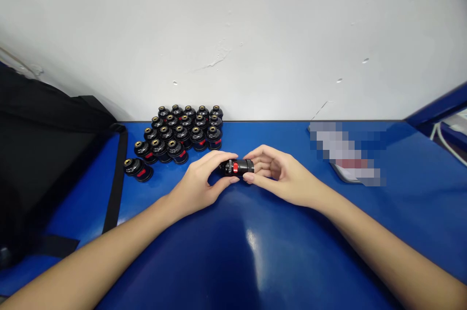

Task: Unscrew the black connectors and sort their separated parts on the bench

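Note:
A black cylindrical part (241,167) with a red mark lies sideways between my hands, its narrower stepped end to the left. My left hand (204,177) grips that left end, thumb below and fingers above. Around the right end, my right hand (279,173) is closed with thumb and fingertips. Behind and to the left, several similar black parts (198,138) with brass-coloured tops stand in rows on the blue table (284,246). The nearest of them (137,169) is at the group's front left corner.
A black bag (47,139) with straps (116,188) covers the table's left side. At the right lies a flat, pixelated object (343,154) with a grey edge. A white wall (255,42) rises behind the table. White cables (448,139) show at the far right.

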A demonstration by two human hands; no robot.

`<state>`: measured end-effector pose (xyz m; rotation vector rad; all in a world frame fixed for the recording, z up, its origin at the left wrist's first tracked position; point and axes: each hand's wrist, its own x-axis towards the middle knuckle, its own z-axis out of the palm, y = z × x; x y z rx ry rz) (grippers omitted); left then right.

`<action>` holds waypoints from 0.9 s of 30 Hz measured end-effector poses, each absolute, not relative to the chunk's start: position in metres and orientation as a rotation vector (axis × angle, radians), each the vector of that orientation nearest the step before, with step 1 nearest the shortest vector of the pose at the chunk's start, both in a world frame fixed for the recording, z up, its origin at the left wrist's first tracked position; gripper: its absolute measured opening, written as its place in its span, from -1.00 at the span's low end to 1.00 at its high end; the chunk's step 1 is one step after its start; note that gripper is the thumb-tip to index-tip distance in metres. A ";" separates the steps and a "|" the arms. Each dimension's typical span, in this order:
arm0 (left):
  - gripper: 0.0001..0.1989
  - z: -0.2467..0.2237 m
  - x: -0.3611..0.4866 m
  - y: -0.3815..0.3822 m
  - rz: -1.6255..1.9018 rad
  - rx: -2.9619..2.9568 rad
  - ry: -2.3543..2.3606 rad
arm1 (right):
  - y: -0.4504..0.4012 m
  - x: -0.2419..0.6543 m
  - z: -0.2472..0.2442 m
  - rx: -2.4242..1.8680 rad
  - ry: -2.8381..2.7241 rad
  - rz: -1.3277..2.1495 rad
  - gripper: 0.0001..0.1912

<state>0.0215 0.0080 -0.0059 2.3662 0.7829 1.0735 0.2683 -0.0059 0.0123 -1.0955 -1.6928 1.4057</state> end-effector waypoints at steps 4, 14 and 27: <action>-0.67 -0.004 0.022 0.006 1.021 2.416 0.808 | -0.008 0.268 0.009 -1.062 -1.718 1.414 -0.63; -0.69 -0.003 0.026 0.003 1.076 2.428 0.827 | -0.012 0.265 0.013 -1.043 -1.853 1.212 -0.70; -0.76 -0.002 0.028 0.004 1.064 2.340 0.866 | -0.007 0.266 0.007 -0.943 -1.982 0.847 -0.58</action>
